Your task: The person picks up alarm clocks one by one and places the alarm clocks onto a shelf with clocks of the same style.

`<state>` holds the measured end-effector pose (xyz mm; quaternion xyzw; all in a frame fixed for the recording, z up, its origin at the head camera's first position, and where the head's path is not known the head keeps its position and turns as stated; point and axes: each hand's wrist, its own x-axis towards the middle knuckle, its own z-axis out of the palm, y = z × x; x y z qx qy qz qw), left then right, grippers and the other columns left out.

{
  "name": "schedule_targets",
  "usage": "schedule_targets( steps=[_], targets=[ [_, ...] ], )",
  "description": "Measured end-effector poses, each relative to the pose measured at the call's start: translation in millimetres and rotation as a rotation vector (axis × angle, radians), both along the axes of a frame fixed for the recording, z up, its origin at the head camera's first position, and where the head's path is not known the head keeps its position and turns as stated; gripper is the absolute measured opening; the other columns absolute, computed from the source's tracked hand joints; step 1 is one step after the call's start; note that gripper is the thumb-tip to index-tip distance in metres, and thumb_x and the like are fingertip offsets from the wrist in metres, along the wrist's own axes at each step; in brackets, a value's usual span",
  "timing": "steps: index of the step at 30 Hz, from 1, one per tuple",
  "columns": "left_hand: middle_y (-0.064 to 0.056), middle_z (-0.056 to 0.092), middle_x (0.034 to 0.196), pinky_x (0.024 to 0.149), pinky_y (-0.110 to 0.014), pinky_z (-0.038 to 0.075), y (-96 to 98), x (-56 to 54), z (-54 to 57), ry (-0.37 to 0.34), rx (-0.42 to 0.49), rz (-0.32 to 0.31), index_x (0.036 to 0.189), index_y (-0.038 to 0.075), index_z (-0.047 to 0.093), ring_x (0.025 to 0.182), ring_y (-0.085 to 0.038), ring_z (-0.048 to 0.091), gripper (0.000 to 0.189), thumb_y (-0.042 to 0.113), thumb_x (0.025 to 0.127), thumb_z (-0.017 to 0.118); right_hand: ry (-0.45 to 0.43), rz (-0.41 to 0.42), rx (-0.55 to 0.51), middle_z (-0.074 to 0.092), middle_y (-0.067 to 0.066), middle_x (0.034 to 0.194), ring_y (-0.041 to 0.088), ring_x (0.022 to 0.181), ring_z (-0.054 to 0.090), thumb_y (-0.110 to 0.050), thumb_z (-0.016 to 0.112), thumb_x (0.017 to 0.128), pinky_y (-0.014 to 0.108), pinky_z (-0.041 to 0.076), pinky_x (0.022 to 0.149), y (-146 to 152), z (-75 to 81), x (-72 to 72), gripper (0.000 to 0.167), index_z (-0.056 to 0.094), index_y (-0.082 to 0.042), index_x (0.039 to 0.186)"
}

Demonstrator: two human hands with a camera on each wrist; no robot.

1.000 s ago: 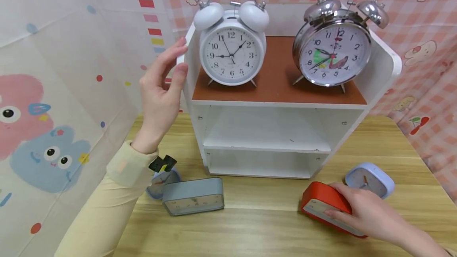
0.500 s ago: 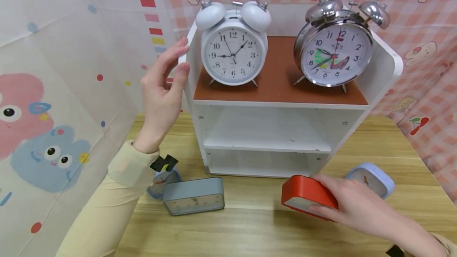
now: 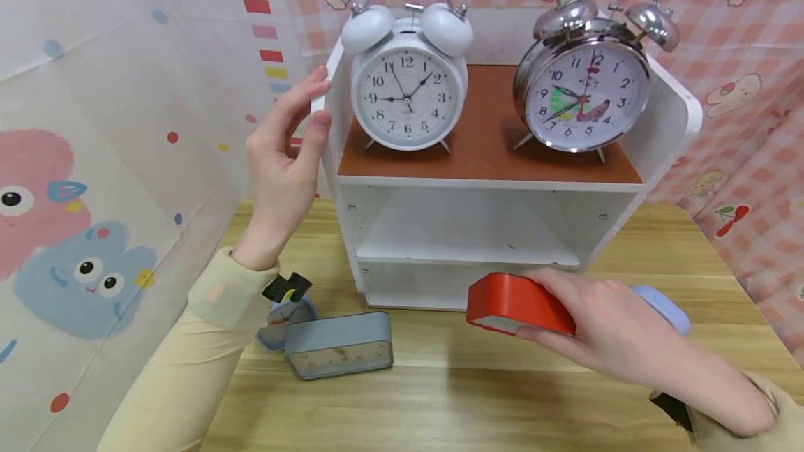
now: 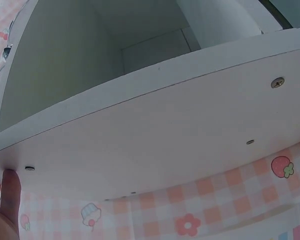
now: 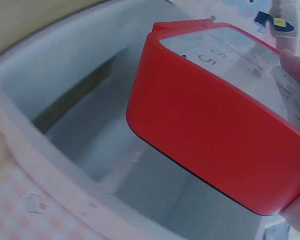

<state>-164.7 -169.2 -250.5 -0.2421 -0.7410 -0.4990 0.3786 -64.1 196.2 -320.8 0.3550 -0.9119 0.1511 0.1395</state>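
My right hand (image 3: 603, 326) grips a red alarm clock (image 3: 515, 302) by its right end, thumb on the face side, lifted off the table before the lowest compartment of a white shelf unit (image 3: 471, 182). In the right wrist view, numerals show on the face of the red alarm clock (image 5: 215, 105). My left hand (image 3: 283, 159) touches the unit's left side panel near the top; the left wrist view shows a finger (image 4: 11, 195) against the outer face of that panel (image 4: 150, 145). A white twin-bell clock (image 3: 408, 96) and a silver twin-bell clock (image 3: 587, 96) stand on top.
A grey-blue rectangular clock (image 3: 339, 344) stands on the wooden table (image 3: 427, 410) at front left, a small blue clock (image 3: 295, 312) partly behind it. Another light blue clock (image 3: 664, 307) lies right, mostly hidden by my right hand. Patterned cloth (image 3: 125, 124) hangs around the table.
My right hand has lifted the red alarm clock off the table and carried it left and toward the shelf unit. My left hand stays at the side panel.
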Motion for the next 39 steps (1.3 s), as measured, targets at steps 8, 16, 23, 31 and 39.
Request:
schedule_targets(
  steps=[8,16,23,31,39],
  targets=[
    [-0.01,0.063,0.152,0.072,-0.011,0.058,-0.4,-0.6,-0.2,0.007,0.011,-0.006,0.137,0.001,0.065,0.136,-0.021,0.067,0.033,0.006,0.104,0.061,0.134,0.021,-0.033,0.074,-0.006,0.093,0.001,0.072,0.059,-0.032,0.095,0.073,0.026,0.05,0.059,-22.3,21.9,-13.3,0.061,0.065,-0.014,0.122],
    [-0.011,0.063,0.153,0.071,-0.01,0.057,0.1,-0.6,-0.6,0.005,0.009,-0.009,0.137,0.001,0.064,0.136,-0.023,0.066,0.033,0.007,0.104,0.061,0.197,0.028,-0.005,0.077,0.004,0.095,0.012,0.073,0.066,-0.032,0.094,0.076,0.036,0.057,0.06,-40.2,33.7,-30.6,0.058,0.065,-0.009,0.121],
    [-0.011,0.063,0.153,0.066,-0.01,0.054,0.5,-1.0,-0.7,0.01,0.007,-0.008,0.137,0.001,0.064,0.136,-0.022,0.066,0.033,0.007,0.105,0.061,0.176,0.025,0.025,0.078,0.007,0.097,0.018,0.075,0.07,-0.031,0.091,0.082,0.041,0.06,0.062,-49.8,38.3,-43.5,0.055,0.064,-0.007,0.123],
    [-0.01,0.064,0.152,0.071,-0.01,0.057,-1.7,-0.6,-2.2,0.008,0.03,-0.01,0.136,0.001,0.065,0.135,-0.019,0.067,0.033,0.011,0.105,0.062,0.15,0.047,0.075,0.078,0.008,0.097,0.02,0.076,0.07,-0.033,0.088,0.086,0.041,0.062,0.065,-64.2,40.5,-55.4,0.053,0.063,-0.006,0.123],
    [-0.009,0.064,0.152,0.069,-0.01,0.056,0.1,-1.2,-1.1,0.012,0.007,-0.005,0.137,0.002,0.065,0.135,-0.02,0.067,0.033,0.011,0.105,0.062,0.15,0.05,0.123,0.077,0.009,0.095,0.02,0.072,0.068,-0.034,0.088,0.086,0.039,0.062,0.065,-71.9,41.6,-62.2,0.055,0.064,-0.003,0.124]
  ],
)
